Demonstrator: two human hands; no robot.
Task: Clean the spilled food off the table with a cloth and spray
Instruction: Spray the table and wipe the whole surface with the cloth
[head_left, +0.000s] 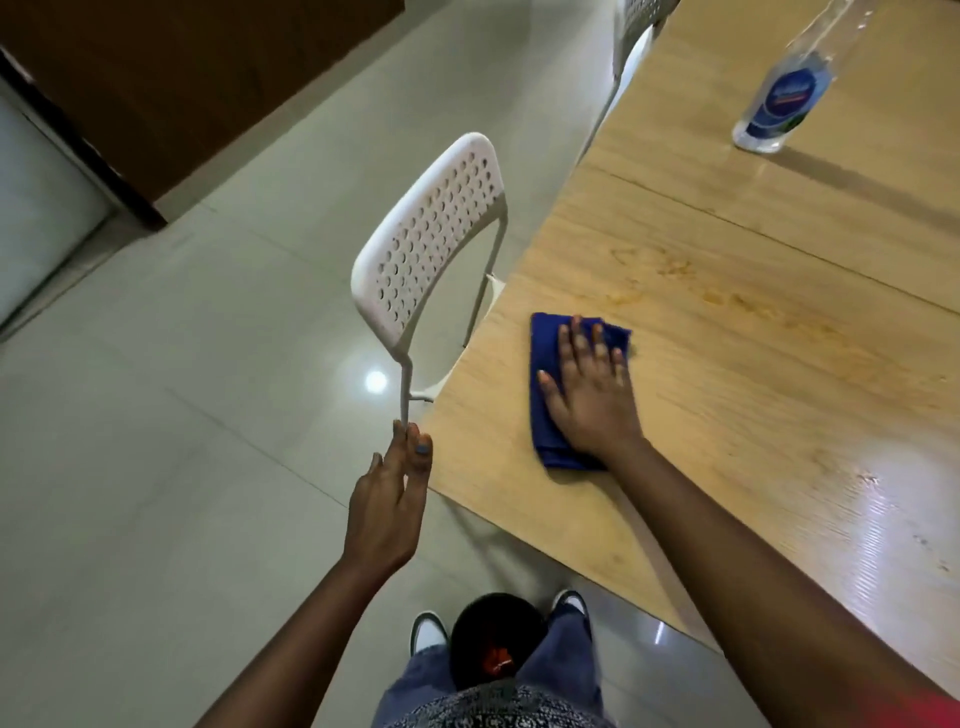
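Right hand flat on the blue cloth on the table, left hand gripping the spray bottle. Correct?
Not quite. The left hand holds no bottle; it hangs off the table edge by the white chair. The spray bottle stands alone farther along the table. The right hand lies flat on the blue cloth, as the head view shows.

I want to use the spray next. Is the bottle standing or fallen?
Standing: the spray bottle rests on its base on the table.

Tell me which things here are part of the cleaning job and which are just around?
Part of the job:
cloth, blue, flat under the right hand
bottle, standing apart, farther along the table
stains, beyond the cloth

Just around:
chair, white, beside the table
left hand, fingers straight, near the chair's leg
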